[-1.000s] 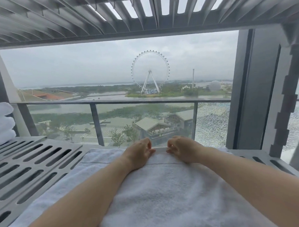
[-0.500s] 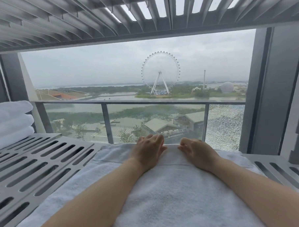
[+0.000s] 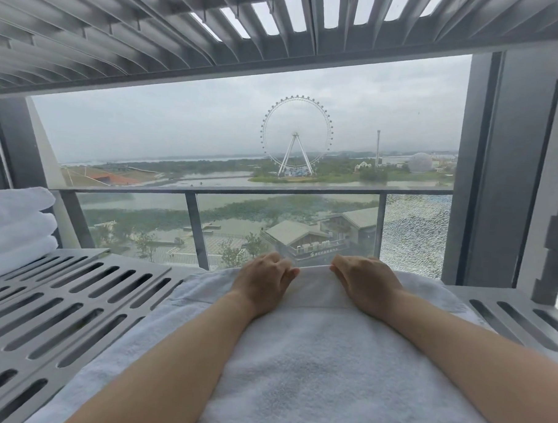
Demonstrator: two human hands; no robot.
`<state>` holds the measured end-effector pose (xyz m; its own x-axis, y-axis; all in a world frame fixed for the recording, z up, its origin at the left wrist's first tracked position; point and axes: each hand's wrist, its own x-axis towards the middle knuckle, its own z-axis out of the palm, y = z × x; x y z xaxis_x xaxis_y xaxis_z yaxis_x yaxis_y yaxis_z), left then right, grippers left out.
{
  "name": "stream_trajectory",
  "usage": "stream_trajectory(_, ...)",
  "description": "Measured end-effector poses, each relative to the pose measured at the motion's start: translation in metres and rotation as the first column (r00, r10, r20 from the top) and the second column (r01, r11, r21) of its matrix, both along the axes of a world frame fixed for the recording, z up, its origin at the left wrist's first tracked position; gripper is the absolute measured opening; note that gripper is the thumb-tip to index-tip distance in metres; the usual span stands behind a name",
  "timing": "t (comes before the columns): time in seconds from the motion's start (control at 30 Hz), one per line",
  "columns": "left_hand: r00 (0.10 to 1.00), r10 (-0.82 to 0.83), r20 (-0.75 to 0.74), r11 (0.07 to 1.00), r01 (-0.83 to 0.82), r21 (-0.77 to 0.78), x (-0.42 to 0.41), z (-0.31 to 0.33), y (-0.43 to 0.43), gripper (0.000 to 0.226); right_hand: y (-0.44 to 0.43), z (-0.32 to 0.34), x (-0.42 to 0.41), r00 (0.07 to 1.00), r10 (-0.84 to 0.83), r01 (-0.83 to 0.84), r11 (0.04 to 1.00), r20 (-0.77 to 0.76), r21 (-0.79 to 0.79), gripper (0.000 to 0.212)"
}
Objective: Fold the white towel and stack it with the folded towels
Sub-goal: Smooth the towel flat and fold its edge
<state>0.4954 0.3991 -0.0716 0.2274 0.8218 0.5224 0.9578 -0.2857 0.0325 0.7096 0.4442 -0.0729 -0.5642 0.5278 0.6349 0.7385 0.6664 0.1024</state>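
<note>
A white towel (image 3: 312,366) lies spread along the slotted grey surface (image 3: 59,304), running from me toward the glass railing. My left hand (image 3: 261,282) and my right hand (image 3: 365,284) sit side by side on its far hem, a short gap between them. The fingers of both hands curl over that far edge and grip it. A stack of three folded white towels (image 3: 15,225) stands at the far left, apart from both hands. My forearms lie over the towel's middle and hide part of it.
A glass balcony railing (image 3: 272,192) runs right behind the towel's far edge. A dark pillar (image 3: 502,189) rises at the right, and a slatted roof (image 3: 215,23) hangs overhead. Slotted metal extends left toward the stack and right of the towel.
Both hands lay flatter on the hem half a second ago; now their fingers curl round the far edge again and the hands are slightly further apart.
</note>
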Motion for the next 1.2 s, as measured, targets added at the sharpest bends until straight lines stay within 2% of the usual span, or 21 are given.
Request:
stream_trajectory(0.2, 1.000, 0.023, -0.006, 0.987, -0.023, -0.159, -0.018, 0.000, 0.000, 0.033, 0.002, 0.000, 0.004, 0.998, -0.065, 0.064, 0.997, -0.026, -0.043, 0.040)
stream_trajectory(0.33, 0.996, -0.002, -0.090, 0.991, -0.011, -0.136, -0.022, 0.000, -0.001, 0.037, 0.000, 0.000, 0.007, 0.997, -0.081, 0.080, 0.982, -0.004, -0.173, 0.047)
stream_trajectory(0.4, 0.990, -0.004, -0.144, 0.993, -0.013, -0.115, -0.030, 0.004, -0.005, 0.041, -0.003, 0.004, 0.012, 0.992, -0.102, 0.114, 0.974, 0.071, -0.195, 0.055)
stream_trajectory(0.57, 0.941, 0.008, -0.338, 0.992, -0.050, -0.116, -0.069, 0.020, -0.022, 0.038, -0.002, 0.028, 0.022, 0.944, -0.052, 0.065, 0.997, 0.326, -0.030, 0.064)
stream_trajectory(0.7, 0.918, 0.044, -0.394, 0.997, -0.063, -0.036, -0.061, 0.023, -0.015, 0.042, 0.006, 0.043, 0.019, 0.927, -0.070, 0.129, 0.982, 0.369, -0.139, 0.063)
stream_trajectory(0.77, 0.905, 0.105, -0.412, 0.994, -0.113, 0.005, -0.056, 0.019, -0.007, 0.041, 0.010, 0.032, 0.014, 0.921, -0.111, 0.173, 0.976, 0.373, -0.136, 0.058)
stream_trajectory(0.87, 0.871, 0.192, -0.453, 0.979, -0.200, 0.031, -0.057, 0.012, 0.004, 0.034, 0.014, 0.012, 0.012, 0.969, -0.128, 0.160, 0.976, 0.210, -0.147, 0.046)
stream_trajectory(1.0, 0.904, 0.175, -0.390, 0.981, -0.195, -0.013, -0.062, 0.007, 0.007, 0.029, 0.017, 0.009, 0.013, 0.986, -0.084, 0.096, 0.992, 0.144, -0.080, 0.031)
stream_trajectory(1.2, 0.965, 0.177, -0.193, 0.983, -0.163, 0.083, -0.078, 0.001, -0.002, 0.031, 0.016, 0.011, 0.020, 0.995, -0.042, 0.071, 0.944, 0.094, -0.323, 0.027)
